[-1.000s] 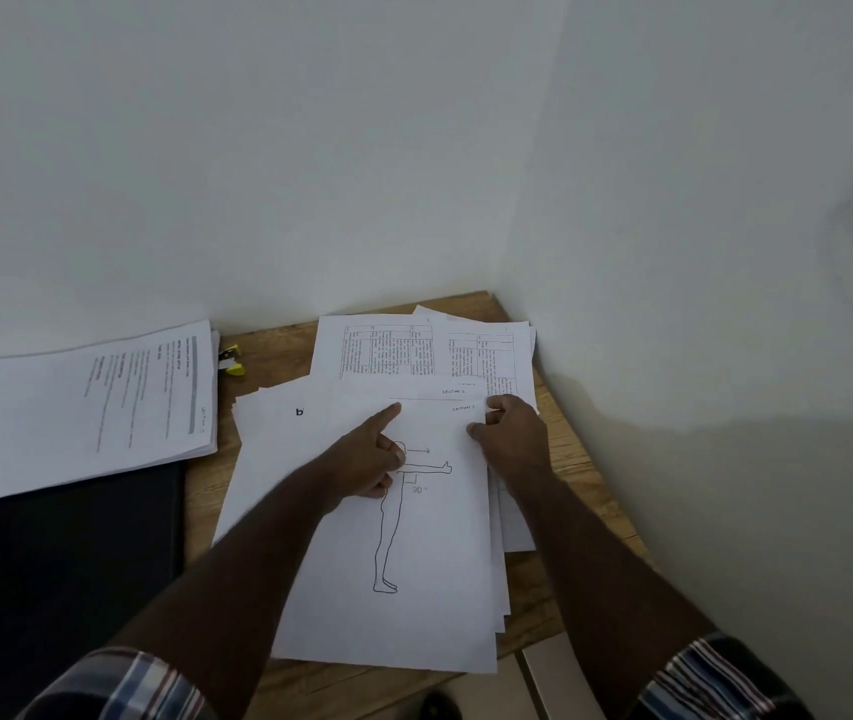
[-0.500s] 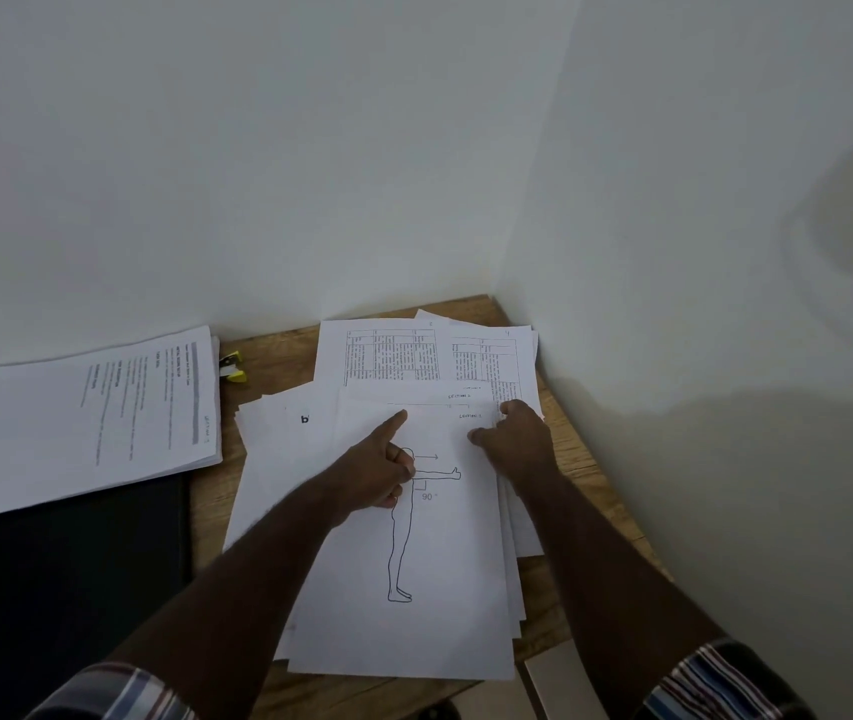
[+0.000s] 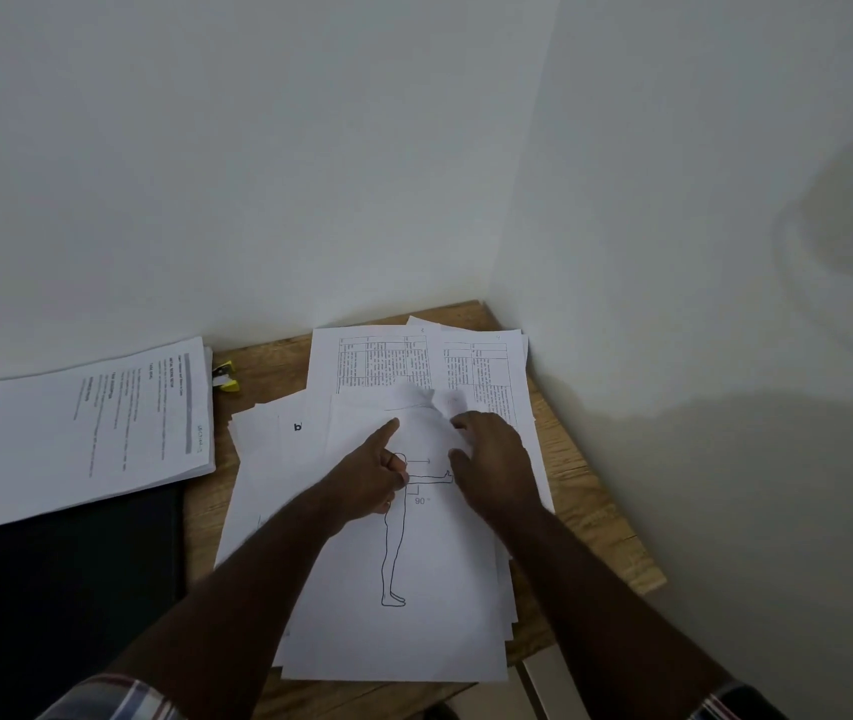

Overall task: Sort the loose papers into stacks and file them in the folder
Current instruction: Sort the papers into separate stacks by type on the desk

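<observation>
1. We see the top sheet [image 3: 414, 589], a line drawing of a standing figure with "90°" printed on it, lying on the loose paper pile [image 3: 268, 485] at the worktop's right end, in the wall corner.
2. Its far edge is lifted and blurred right where the right hand meets it.
3. Right hand [image 3: 492, 459]: fingers curled round that lifted far edge; the exact pinch is blurred.
4. Left hand [image 3: 367, 480]: index finger straight, pointing away and resting on the sheet, other fingers curled under; it holds nothing.
5. Under the pile at the far side, two table-printed pages [image 3: 377, 361] stick out toward the wall.
6. Left of the pile, apart from it, a second stack of printed pages [image 3: 76, 423] lies partly over a dark folder [image 3: 60, 589].
7. Small yellow-and-black item [image 3: 224, 377] sits between that stack and the pile, near the wall; too small to identify.
8. Wooden worktop [image 3: 595, 517] shows bare along the right edge.
</observation>
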